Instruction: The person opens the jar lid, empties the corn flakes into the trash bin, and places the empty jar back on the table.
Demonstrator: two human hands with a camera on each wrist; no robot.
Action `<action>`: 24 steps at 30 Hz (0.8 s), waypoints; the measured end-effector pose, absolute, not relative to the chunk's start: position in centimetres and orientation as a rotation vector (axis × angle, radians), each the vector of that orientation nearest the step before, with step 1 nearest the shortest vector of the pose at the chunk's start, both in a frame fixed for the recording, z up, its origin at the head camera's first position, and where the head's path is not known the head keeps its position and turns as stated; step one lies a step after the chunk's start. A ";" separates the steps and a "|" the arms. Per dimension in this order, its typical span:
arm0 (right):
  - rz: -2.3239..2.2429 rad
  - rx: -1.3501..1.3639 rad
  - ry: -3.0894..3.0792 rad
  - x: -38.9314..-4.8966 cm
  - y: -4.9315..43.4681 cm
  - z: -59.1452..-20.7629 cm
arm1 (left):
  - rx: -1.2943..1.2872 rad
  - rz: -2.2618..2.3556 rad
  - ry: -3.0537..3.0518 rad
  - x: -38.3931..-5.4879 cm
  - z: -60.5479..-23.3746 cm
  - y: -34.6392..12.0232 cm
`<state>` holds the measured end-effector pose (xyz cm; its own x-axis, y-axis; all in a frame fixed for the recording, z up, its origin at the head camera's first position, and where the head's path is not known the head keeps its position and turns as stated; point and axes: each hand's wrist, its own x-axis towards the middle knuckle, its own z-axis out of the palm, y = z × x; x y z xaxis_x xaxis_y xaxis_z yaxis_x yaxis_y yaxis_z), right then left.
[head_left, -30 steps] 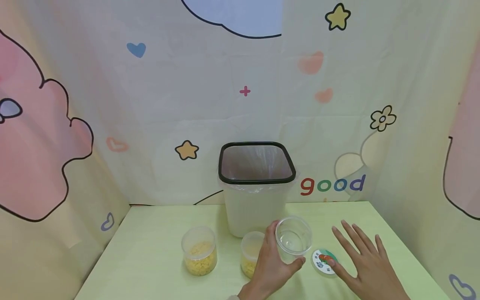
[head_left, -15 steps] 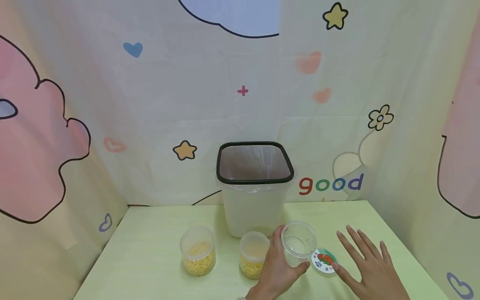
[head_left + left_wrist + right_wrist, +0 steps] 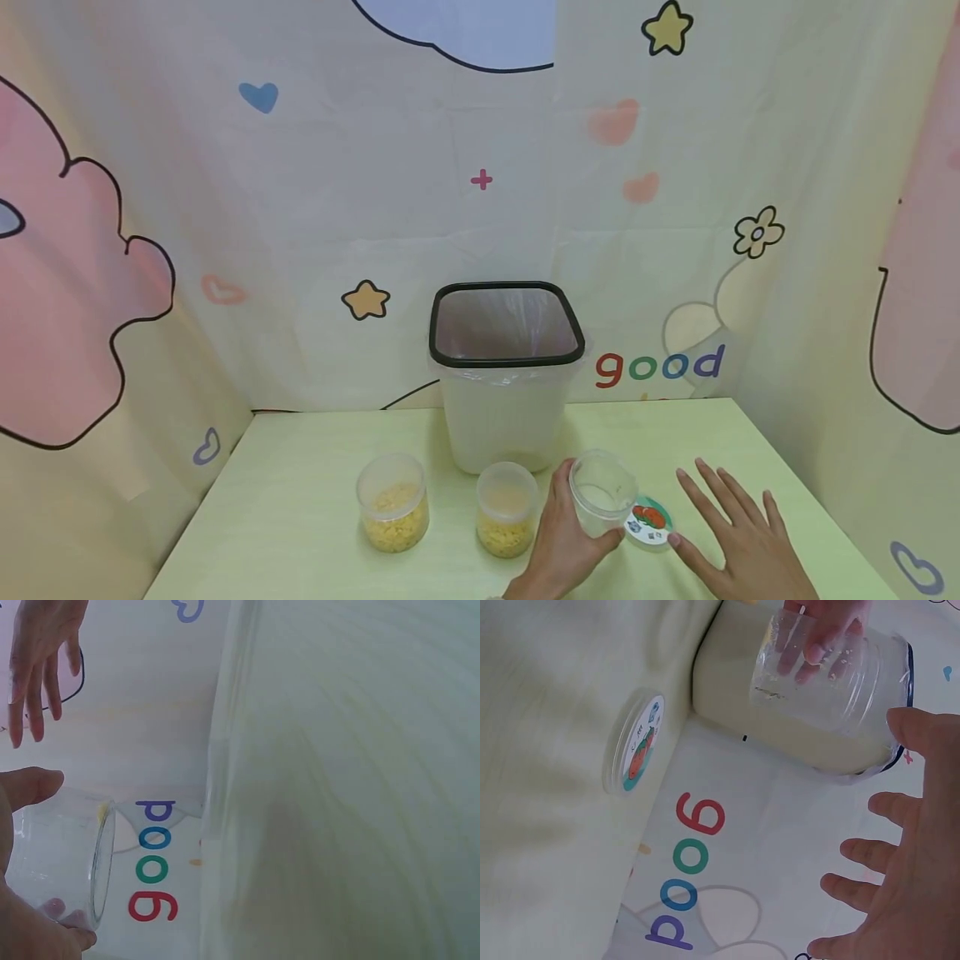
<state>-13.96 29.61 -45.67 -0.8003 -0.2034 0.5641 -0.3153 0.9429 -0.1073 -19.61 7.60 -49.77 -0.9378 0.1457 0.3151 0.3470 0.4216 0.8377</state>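
Note:
My left hand grips a clear plastic jar from its left side, thumb in front and fingers round the back. Small pale-yellow crumbs cling inside the jar in the right wrist view; otherwise it looks bare. A round lid with a red-and-green picture lies on the table just right of the jar, partly overlapped by it. My right hand hovers to the right of the lid, fingers spread, holding nothing. Left of my left hand stand two tubs, a smaller one and a larger one, both part-filled with yellow bits.
Behind the jar and tubs stands a pale waste bin with a black rim and a clear liner. The light green tabletop ends at a patterned cloth backdrop, which also hangs on both sides.
My left hand has carried the jar a little to the right and downward, uncovering more of the smaller tub. My right hand has sunk slightly, off the lid's edge. The view has shifted slightly.

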 end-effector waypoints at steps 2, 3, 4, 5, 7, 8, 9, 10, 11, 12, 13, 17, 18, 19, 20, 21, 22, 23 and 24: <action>0.259 0.357 -2.544 -14.0 29.6 -45.8 | -0.416 -1.540 -2.502 -19.7 -50.1 7.7; 0.258 0.351 -2.555 -14.0 29.6 -45.8 | -0.406 -1.538 -2.514 -19.8 -50.2 7.8; 0.258 0.344 -2.567 -14.0 29.6 -45.9 | -0.394 -1.538 -2.524 -19.8 -50.4 7.9; 0.260 0.337 -2.583 -14.0 29.5 -45.9 | -0.388 -1.537 -2.531 -19.9 -50.6 7.9; 0.264 0.318 -2.623 -14.0 29.4 -45.9 | -0.376 -1.533 -2.544 -20.1 -51.0 8.0; 0.266 0.311 -2.638 -14.1 29.4 -45.9 | -0.369 -1.531 -2.552 -20.1 -51.1 8.0; 0.268 0.304 -2.652 -14.1 29.4 -45.9 | -0.366 -1.530 -2.557 -20.2 -51.3 8.1; 0.271 0.299 -2.666 -14.1 29.3 -45.9 | -0.363 -1.533 -2.561 -20.2 -51.5 8.1; 0.274 0.295 -2.677 -14.1 29.3 -45.9 | -0.358 -1.536 -2.564 -20.3 -51.6 8.1; 0.275 0.290 -2.688 -14.1 29.3 -45.9 | -0.352 -1.542 -2.567 -20.3 -51.7 8.2; 0.276 0.286 -2.697 -14.1 29.3 -45.8 | -0.349 -1.548 -2.568 -20.4 -51.8 8.2; 0.281 0.270 -2.733 -14.1 29.3 -45.7 | -0.336 -1.578 -2.572 -20.6 -52.0 8.3; 0.279 0.266 -2.741 -14.1 29.2 -45.7 | -0.334 -1.588 -2.576 -20.7 -52.1 8.3; 0.282 0.265 -2.744 -14.1 29.2 -45.7 | -0.329 -1.597 -2.582 -20.7 -52.1 8.3; 0.285 0.268 -2.743 -14.1 29.2 -45.8 | -0.323 -1.605 -2.588 -20.8 -52.2 8.3; 0.287 0.270 -2.742 -14.1 29.2 -45.8 | -0.319 -1.611 -2.595 -20.8 -52.3 8.3; 0.289 0.272 -2.739 -14.1 29.3 -45.9 | -0.315 -1.614 -2.601 -20.9 -52.4 8.3; 0.290 0.274 -2.735 -14.1 29.3 -45.9 | -0.312 -1.616 -2.603 -20.9 -52.5 8.3; 0.291 0.273 -2.733 -14.1 29.3 -46.0 | -0.312 -1.614 -2.605 -21.0 -52.6 8.3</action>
<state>-14.07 29.27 -45.99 -0.9100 -0.1497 0.3866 -0.2278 0.9597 -0.1645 -20.99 8.27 -52.62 -0.9777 0.1390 0.1577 0.2031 0.4308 0.8793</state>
